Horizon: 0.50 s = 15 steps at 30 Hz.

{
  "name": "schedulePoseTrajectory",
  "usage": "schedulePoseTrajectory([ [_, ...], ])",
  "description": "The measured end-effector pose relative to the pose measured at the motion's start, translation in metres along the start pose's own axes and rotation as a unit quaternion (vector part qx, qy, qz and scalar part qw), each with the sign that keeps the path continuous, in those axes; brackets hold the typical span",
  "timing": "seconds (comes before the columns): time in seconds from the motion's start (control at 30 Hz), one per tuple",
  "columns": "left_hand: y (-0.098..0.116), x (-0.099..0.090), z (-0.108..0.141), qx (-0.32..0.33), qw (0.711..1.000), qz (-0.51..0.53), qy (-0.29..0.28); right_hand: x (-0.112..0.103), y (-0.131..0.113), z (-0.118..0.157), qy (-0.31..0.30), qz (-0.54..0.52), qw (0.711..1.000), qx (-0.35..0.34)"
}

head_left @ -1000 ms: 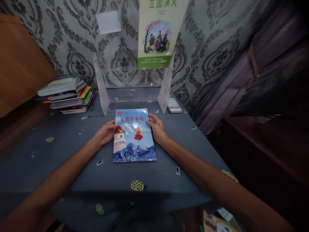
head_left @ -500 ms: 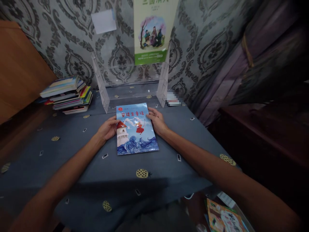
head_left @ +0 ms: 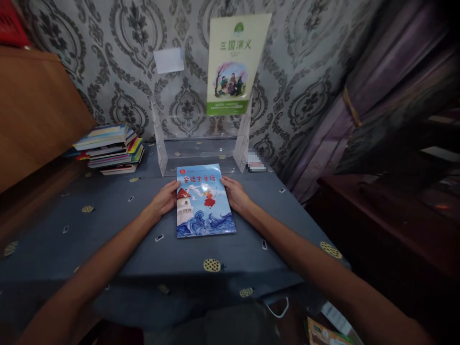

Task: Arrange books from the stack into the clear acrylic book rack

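A blue picture-covered book (head_left: 205, 206) with red Chinese lettering, a lighthouse and waves is held by its two long sides over the blue tablecloth. My left hand (head_left: 166, 197) grips its left edge, thumb near the cover. On the opposite edge, my right hand (head_left: 237, 194) is closed with the thumb at the upper right. Fingers under the book are hidden. Just behind it stands a clear acrylic rack (head_left: 201, 129), with a green-and-cream book (head_left: 232, 67) upright at its upper right.
A pile of books (head_left: 111, 148) lies at the table's back left, beside an orange-brown wooden panel (head_left: 43, 110). The tablecloth (head_left: 118, 225) has pineapple prints. A purple curtain (head_left: 330, 110) hangs at right, above dark red furniture (head_left: 391, 215). An orange book (head_left: 325, 333) is low at right.
The view has tilted upward, so more of the green-and-cream book and the wall shows. Both hands keep hold of the blue book, which stays in nearly the same place on the table.
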State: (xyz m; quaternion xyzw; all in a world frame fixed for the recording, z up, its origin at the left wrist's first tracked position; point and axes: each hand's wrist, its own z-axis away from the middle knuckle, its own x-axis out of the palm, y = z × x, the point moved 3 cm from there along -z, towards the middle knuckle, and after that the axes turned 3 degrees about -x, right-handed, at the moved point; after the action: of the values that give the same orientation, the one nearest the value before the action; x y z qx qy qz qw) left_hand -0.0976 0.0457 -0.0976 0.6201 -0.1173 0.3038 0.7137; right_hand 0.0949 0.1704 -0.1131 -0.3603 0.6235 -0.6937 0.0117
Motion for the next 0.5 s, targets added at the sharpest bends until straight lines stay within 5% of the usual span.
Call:
schedulePoseTrajectory([
  [0.5,-0.0039,0.0018,0.0007,0.020,0.997,-0.049,0.050,-0.0064,-0.0004,0.0006,-0.013,0.053,0.998,0.009],
])
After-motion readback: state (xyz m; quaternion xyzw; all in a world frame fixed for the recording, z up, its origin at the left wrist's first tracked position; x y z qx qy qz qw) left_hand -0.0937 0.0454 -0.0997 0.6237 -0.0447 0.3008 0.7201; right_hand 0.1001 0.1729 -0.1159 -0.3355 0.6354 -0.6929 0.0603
